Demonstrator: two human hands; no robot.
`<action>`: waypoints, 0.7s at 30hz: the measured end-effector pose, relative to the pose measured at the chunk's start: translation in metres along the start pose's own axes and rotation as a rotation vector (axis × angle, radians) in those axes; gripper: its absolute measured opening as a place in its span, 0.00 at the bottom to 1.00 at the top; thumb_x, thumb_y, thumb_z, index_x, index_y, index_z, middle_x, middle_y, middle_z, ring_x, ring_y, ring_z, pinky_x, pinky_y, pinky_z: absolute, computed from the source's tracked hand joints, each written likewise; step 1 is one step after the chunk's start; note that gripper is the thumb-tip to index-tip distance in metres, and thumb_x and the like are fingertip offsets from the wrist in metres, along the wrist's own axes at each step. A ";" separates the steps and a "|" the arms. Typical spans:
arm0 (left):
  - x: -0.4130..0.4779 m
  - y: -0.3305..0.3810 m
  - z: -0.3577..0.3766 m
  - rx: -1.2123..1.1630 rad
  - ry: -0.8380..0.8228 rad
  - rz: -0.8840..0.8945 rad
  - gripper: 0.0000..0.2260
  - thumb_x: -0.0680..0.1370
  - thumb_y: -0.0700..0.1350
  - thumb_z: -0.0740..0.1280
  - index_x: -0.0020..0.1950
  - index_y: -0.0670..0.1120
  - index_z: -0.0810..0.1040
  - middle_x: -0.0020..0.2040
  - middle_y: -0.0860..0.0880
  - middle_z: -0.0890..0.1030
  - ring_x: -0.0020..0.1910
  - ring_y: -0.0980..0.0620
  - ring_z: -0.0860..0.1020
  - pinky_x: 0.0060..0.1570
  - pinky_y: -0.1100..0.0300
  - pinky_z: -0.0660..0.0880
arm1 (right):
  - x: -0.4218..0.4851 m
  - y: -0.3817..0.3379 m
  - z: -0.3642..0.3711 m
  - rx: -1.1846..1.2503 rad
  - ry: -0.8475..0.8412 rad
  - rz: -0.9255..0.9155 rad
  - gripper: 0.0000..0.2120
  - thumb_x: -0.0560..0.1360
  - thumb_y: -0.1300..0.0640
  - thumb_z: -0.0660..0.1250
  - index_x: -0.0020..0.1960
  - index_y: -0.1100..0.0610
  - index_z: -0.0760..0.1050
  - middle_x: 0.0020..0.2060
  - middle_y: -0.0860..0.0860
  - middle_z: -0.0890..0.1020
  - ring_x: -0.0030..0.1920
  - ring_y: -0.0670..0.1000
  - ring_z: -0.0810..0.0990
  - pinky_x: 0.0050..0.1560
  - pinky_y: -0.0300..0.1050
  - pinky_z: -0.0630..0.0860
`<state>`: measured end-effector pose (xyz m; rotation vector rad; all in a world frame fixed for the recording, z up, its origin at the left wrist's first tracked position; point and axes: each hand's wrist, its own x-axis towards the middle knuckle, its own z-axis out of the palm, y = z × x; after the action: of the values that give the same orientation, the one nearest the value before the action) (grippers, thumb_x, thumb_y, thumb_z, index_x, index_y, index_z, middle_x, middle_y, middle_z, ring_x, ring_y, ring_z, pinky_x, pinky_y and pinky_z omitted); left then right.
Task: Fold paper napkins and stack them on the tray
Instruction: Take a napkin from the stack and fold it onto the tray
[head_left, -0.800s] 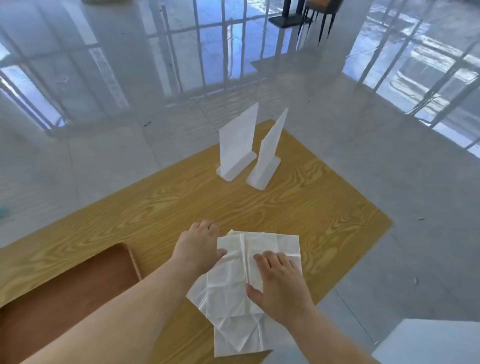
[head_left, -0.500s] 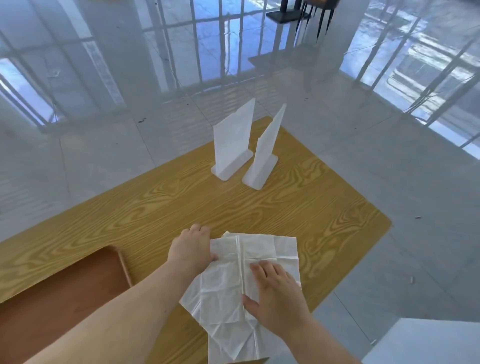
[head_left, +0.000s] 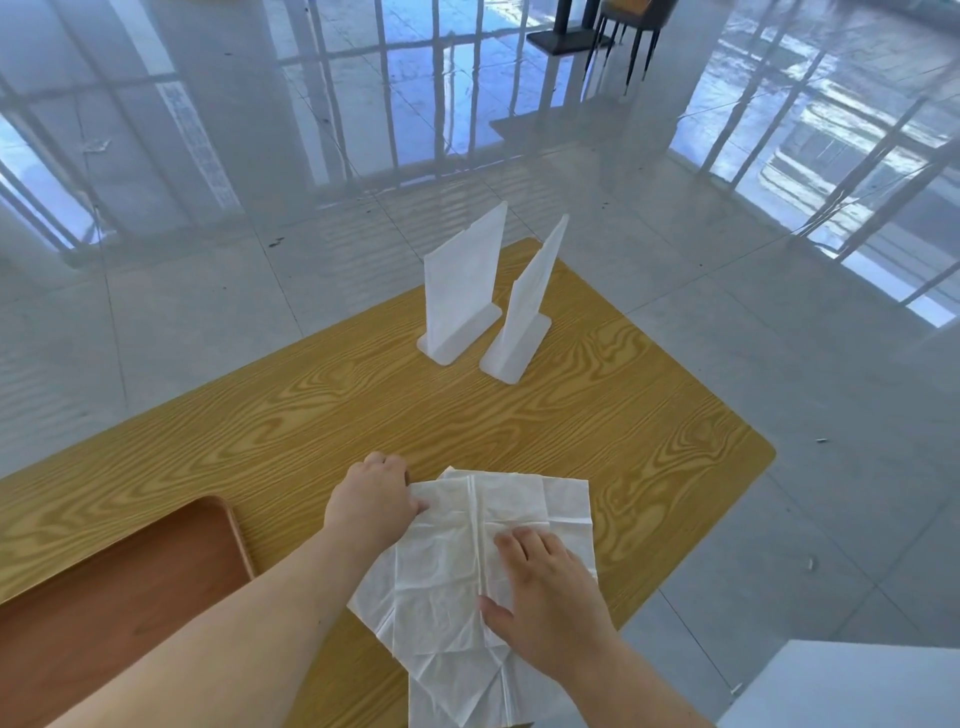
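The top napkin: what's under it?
Under the top napkin another white napkin shows at its near edge and far corner, both on the table. How many sheets lie beneath is hidden by the napkin and both hands.

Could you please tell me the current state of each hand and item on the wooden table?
Left hand: pinching the napkin's left edge.
Right hand: flat, pressing the napkin down.
White paper napkin: creased, partly folded, lying over more napkins.
Brown wooden tray: no napkins on the part in view.
Two white plastic stands: upright.
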<state>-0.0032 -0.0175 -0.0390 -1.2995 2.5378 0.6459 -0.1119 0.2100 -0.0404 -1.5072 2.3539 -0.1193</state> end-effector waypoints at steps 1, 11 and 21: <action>0.001 0.000 0.000 0.011 -0.006 0.002 0.16 0.79 0.58 0.69 0.61 0.50 0.78 0.58 0.50 0.75 0.60 0.48 0.74 0.59 0.53 0.75 | 0.000 0.000 0.001 -0.003 0.003 -0.003 0.35 0.75 0.32 0.57 0.74 0.52 0.66 0.69 0.48 0.75 0.70 0.53 0.72 0.67 0.49 0.73; 0.009 -0.003 0.004 -0.016 -0.014 -0.034 0.14 0.77 0.58 0.71 0.56 0.51 0.78 0.57 0.50 0.77 0.56 0.49 0.74 0.51 0.57 0.72 | 0.000 0.003 0.000 -0.011 -0.022 -0.014 0.35 0.76 0.32 0.56 0.76 0.52 0.63 0.72 0.49 0.72 0.72 0.53 0.69 0.69 0.49 0.72; -0.018 0.011 -0.029 -0.541 -0.157 -0.055 0.09 0.73 0.51 0.71 0.41 0.47 0.77 0.37 0.52 0.79 0.35 0.52 0.75 0.36 0.57 0.71 | -0.005 0.003 -0.019 0.155 0.158 0.050 0.28 0.76 0.34 0.58 0.67 0.51 0.74 0.61 0.45 0.79 0.60 0.49 0.77 0.61 0.45 0.75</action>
<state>-0.0013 -0.0133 -0.0033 -1.3917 2.2697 1.4308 -0.1188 0.2139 -0.0224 -1.4110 2.4378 -0.4123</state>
